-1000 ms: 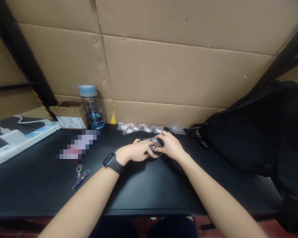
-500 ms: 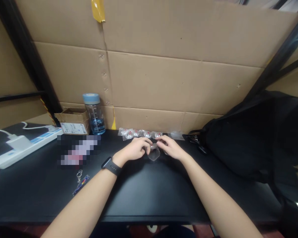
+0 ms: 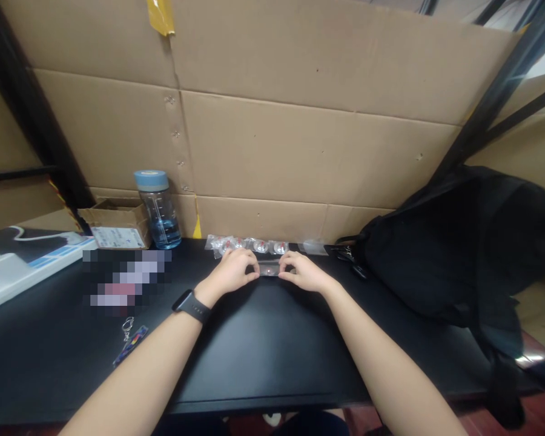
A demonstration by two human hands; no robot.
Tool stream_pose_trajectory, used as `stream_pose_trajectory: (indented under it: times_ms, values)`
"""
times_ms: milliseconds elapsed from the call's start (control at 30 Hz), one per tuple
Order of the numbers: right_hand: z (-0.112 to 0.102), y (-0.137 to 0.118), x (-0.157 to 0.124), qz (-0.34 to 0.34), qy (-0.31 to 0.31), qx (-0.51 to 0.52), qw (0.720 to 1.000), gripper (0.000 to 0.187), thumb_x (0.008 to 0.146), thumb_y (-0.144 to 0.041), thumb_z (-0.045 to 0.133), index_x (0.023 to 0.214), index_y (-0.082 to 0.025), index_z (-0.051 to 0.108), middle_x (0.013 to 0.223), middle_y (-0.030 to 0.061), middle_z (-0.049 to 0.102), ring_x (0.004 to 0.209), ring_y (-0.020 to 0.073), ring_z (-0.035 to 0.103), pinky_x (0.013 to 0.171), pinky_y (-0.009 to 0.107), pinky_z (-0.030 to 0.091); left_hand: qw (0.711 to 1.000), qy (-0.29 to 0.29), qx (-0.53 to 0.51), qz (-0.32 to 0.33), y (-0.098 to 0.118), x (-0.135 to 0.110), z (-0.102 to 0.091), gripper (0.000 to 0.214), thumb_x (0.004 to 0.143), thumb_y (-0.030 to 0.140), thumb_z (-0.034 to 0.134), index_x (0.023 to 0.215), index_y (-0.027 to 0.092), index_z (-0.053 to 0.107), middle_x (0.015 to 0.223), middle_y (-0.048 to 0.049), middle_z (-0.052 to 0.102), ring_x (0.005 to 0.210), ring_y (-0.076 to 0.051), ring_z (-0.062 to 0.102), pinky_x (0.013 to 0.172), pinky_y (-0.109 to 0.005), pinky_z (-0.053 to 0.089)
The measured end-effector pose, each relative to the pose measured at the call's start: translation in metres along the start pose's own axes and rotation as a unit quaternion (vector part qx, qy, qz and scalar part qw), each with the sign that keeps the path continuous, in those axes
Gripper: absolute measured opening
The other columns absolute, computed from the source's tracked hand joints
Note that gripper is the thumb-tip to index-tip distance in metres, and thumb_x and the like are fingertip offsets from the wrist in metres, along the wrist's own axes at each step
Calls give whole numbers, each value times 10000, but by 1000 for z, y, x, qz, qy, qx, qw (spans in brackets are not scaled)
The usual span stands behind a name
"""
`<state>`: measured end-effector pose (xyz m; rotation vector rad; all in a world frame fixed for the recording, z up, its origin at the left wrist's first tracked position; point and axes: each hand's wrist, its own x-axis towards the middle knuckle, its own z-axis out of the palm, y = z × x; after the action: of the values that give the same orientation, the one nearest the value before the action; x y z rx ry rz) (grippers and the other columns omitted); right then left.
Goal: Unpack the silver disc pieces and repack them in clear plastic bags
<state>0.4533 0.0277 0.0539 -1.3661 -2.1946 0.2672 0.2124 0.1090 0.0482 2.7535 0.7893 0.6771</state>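
Note:
A small clear plastic bag (image 3: 269,270) with a tiny red spot on it is stretched flat between my two hands, low over the black table. My left hand (image 3: 234,270), below a black wristwatch, pinches its left edge between thumb and fingers. At the opposite edge, my right hand (image 3: 305,272) has its thumb and fingers closed on the plastic. Just behind lies a row of several round, silvery items in clear wrappers (image 3: 260,245), each with a red mark. What the bag holds is too small to make out.
Left of my hands stand a blue-lidded water bottle (image 3: 158,212), an open cardboard box (image 3: 118,223), a white power strip (image 3: 40,269) and a keychain (image 3: 131,344). On the right slumps a black backpack (image 3: 445,248). A flat clear bag (image 3: 313,247) lies by the cardboard wall (image 3: 263,151).
The bag has gone from hanging loosely between my hands to being held flat by both edges. My fingers have closed on it. The whole view has shifted slightly.

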Motion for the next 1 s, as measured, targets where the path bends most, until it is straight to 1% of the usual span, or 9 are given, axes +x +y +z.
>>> stream_pose_trajectory:
  times_ms: [233,367,433,500,667,733,833,900,1000]
  values:
    - [16,3,3,142,6,-54,988,224,917,-293,607,721,-201,665,1133,57,624,1104,247,542,952,428,391,993,16,-13,-120,2,3,13,215,856,392,611,733,245,708,1018,-29,711,1086,-290,585,985,-463,371]
    - [23,-2,2,203,22,-125,971,183,912,-353,596,810,-217,664,1061,64,614,1071,271,526,908,466,376,985,67,35,-153,9,2,23,157,844,365,642,940,242,651,1040,-53,674,1090,-302,557,971,-485,363]
    - [23,-6,1,197,45,-139,969,149,889,-344,618,987,-237,652,1096,72,602,1068,269,521,897,459,377,990,69,46,-114,11,1,26,213,837,298,650,1045,258,629,1124,-55,650,1132,-292,528,975,-461,360]
    - [21,-11,0,158,56,-139,976,260,876,-311,622,1132,-261,619,1200,80,578,1117,270,500,903,448,372,996,51,46,-64,11,0,27,252,850,222,614,1093,284,637,1185,-44,637,1168,-276,502,981,-439,353]
    - [18,-14,0,66,0,-118,991,352,792,-385,715,1132,-304,675,1298,74,572,1217,319,441,962,484,317,999,12,33,-37,12,0,27,297,948,234,469,1148,313,674,1169,-45,671,1148,-274,504,954,-452,353]
    - [20,-12,-1,68,-7,-109,992,377,790,-345,708,1160,-293,662,1261,81,610,1203,320,460,946,480,316,999,0,23,-42,14,0,26,291,976,341,443,1141,316,682,1150,-45,687,1136,-286,517,952,-472,348]
    - [23,-9,0,82,1,-101,991,322,839,-219,621,1154,-282,650,1166,72,673,1142,280,523,910,445,315,999,-10,17,-44,15,0,24,303,904,443,561,1149,303,671,1132,-54,700,1140,-315,531,958,-482,342]
    - [23,-8,1,93,9,-88,992,295,866,-211,599,1149,-284,643,1119,64,698,1113,264,556,903,431,308,999,-2,14,-49,13,0,23,335,860,375,618,1184,294,637,1104,-56,713,1139,-312,548,964,-469,336]
    - [19,-9,2,122,25,-46,991,265,904,-270,593,1165,-296,626,1077,47,724,1073,257,609,908,426,309,997,19,-6,-72,8,1,22,354,876,233,564,1226,291,574,1031,-32,739,1105,-270,598,967,-448,324]
